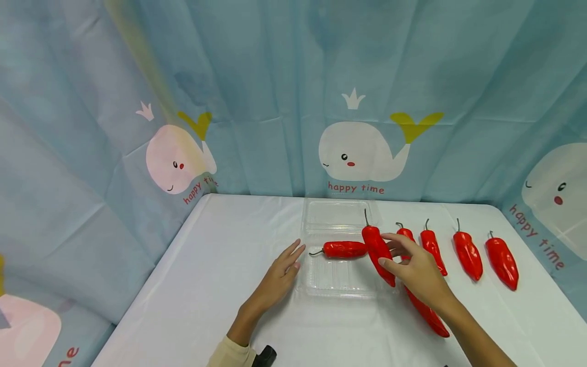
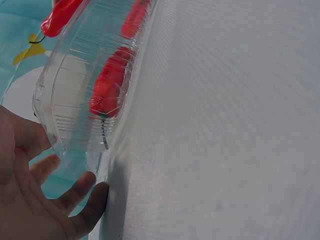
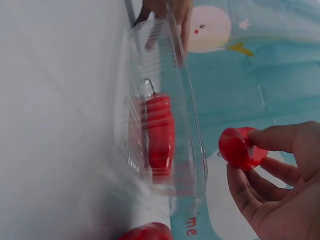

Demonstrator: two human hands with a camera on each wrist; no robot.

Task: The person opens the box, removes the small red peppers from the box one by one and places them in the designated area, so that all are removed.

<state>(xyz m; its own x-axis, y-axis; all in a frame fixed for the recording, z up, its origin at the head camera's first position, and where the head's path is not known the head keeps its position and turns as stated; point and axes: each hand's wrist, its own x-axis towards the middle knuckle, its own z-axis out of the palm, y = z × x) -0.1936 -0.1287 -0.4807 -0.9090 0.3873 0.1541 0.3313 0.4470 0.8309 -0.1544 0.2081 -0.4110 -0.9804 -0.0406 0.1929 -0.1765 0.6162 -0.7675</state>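
Observation:
My right hand [image 1: 419, 270] pinches a red chili pepper [image 1: 378, 252] between thumb and fingers, its stem pointing up and away. It hangs over the right side of a clear plastic clamshell box [image 1: 341, 290]. Inside the box another red pepper [image 1: 343, 249] lies crosswise, stem toward the left; the right wrist view shows it through the clear wall [image 3: 160, 135]. My left hand [image 1: 275, 280] is at the box's left edge with fingers extended and spread. In the left wrist view its fingertips lie close by the box's corner.
Right of the box several more red peppers [image 1: 468, 256] lie in a row on the white tablecloth [image 1: 183, 306], one partly behind my right hand. Another pepper [image 1: 428, 313] lies nearer, below my right wrist. The box's lid [image 1: 339, 214] lies open toward the blue whale-print curtain [image 1: 266, 102].

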